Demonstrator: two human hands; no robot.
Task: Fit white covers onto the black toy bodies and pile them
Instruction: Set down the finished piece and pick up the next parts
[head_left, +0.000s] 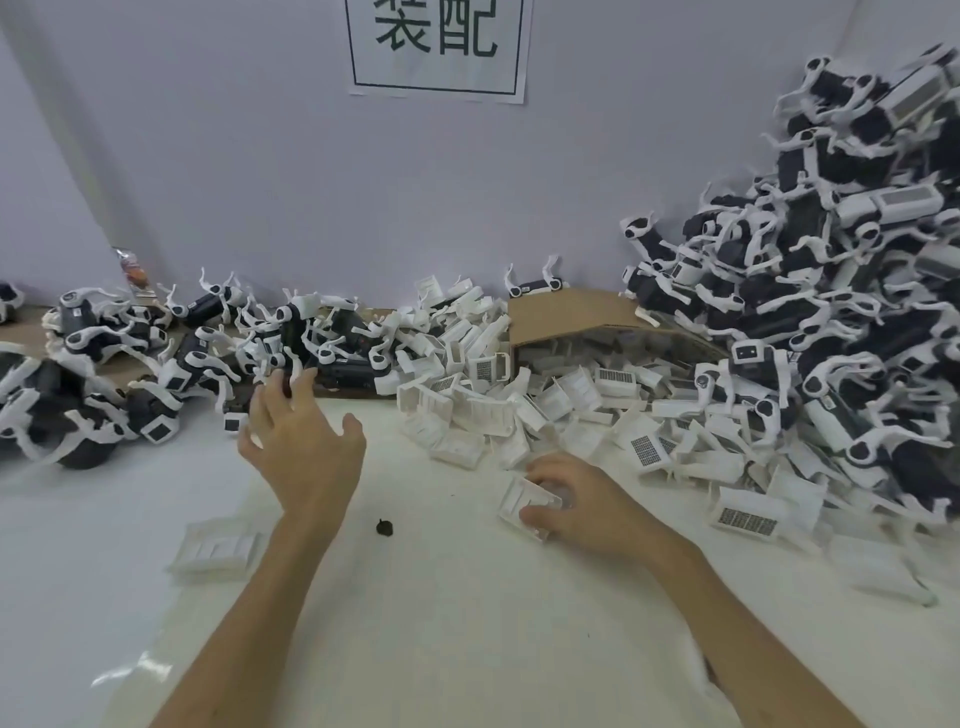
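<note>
A heap of black toy bodies with white legs (218, 353) lies at the left back of the table. My left hand (301, 441) is stretched toward it with fingers spread, fingertips at the nearest black body (343, 371), holding nothing. My right hand (582, 504) grips a white cover (524, 501) on the table, fingers curled over it. Loose white covers (498, 400) spill from a tipped cardboard box (571, 312) in the middle. A tall pile of toys with covers fitted (831, 291) rises at the right.
One white cover (218, 548) lies alone at the front left. A small dark bit (385, 527) sits on the white table (441, 613) between my arms. A paper sign (439, 47) hangs on the wall behind.
</note>
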